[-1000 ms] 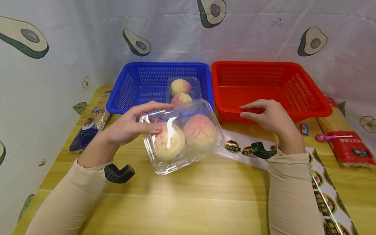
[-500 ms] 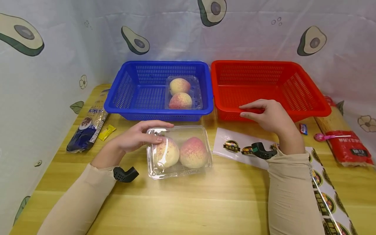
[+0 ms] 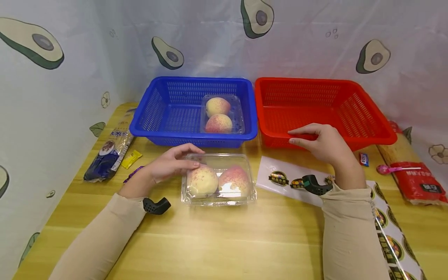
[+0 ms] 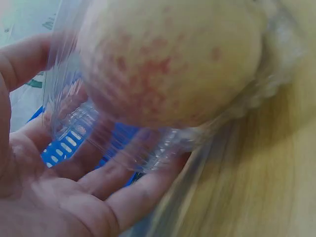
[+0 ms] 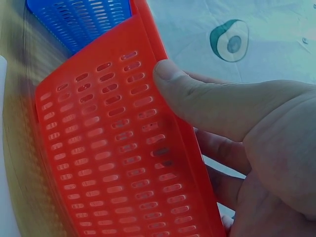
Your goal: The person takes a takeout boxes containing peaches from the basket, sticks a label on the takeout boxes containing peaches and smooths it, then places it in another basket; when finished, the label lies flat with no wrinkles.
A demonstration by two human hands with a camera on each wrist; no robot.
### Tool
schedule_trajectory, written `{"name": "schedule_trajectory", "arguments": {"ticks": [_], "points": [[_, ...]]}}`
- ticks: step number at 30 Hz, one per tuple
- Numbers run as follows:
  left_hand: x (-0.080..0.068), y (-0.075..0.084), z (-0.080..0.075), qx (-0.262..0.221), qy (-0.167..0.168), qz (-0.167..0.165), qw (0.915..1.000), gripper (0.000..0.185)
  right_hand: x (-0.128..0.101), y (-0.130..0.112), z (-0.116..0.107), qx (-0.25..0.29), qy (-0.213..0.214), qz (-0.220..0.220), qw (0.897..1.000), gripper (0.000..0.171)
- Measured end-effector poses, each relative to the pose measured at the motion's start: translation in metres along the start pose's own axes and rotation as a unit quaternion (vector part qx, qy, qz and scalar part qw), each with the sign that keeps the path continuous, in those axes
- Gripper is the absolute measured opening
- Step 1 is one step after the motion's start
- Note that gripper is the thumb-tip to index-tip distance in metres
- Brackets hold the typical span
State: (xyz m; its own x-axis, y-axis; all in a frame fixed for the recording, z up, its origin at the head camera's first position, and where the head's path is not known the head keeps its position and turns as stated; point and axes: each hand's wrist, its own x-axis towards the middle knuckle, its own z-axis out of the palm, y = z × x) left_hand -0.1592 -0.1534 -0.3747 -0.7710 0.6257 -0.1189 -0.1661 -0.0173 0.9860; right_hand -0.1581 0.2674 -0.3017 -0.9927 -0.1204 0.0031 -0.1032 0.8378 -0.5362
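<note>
Clear box [image 3: 218, 179] with 2 pink-yellow peaches [image 3: 202, 181], lid closed, lies flat just in front of the blue basket [image 3: 164, 134].

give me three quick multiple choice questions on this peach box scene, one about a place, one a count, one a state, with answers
1. Where does the clear box under the left hand sit?
A. in the red basket
B. on the wooden table
C. in the blue basket

2. How many peaches lie in the box inside the blue basket?
A. two
B. three
C. four

3. What is the right hand doing?
A. lying flat on the table
B. lifting a lollipop
C. gripping the red basket by its front rim

Answers:
1 B: the head view shows the box flat on the table, in front of both baskets.
2 A: two peaches show there, one behind the other.
3 C: the right wrist view shows the thumb outside the wall and the fingers behind it.
</note>
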Motion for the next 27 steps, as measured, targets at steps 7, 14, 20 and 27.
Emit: {"name": "schedule_trajectory", "arguments": {"ticks": [7,14,20,27], "points": [[0.003,-0.001,0.001,0.172,0.050,0.032,0.9833,0.039,-0.002,0.000,0.003,0.004,0.005,0.001,1.000,0.040],[0.004,-0.003,0.003,0.156,0.057,0.017,0.9860,0.041,-0.003,0.001,0.003,0.007,0.001,0.004,1.000,0.041],[0.004,-0.009,0.004,0.132,0.053,0.014,0.9898,0.043,-0.005,0.003,0.005,0.014,-0.004,0.003,1.000,0.039],[0.006,-0.011,0.003,0.126,0.054,0.022,0.9903,0.043,-0.005,0.001,0.003,0.004,-0.003,-0.003,1.000,0.038]]}}
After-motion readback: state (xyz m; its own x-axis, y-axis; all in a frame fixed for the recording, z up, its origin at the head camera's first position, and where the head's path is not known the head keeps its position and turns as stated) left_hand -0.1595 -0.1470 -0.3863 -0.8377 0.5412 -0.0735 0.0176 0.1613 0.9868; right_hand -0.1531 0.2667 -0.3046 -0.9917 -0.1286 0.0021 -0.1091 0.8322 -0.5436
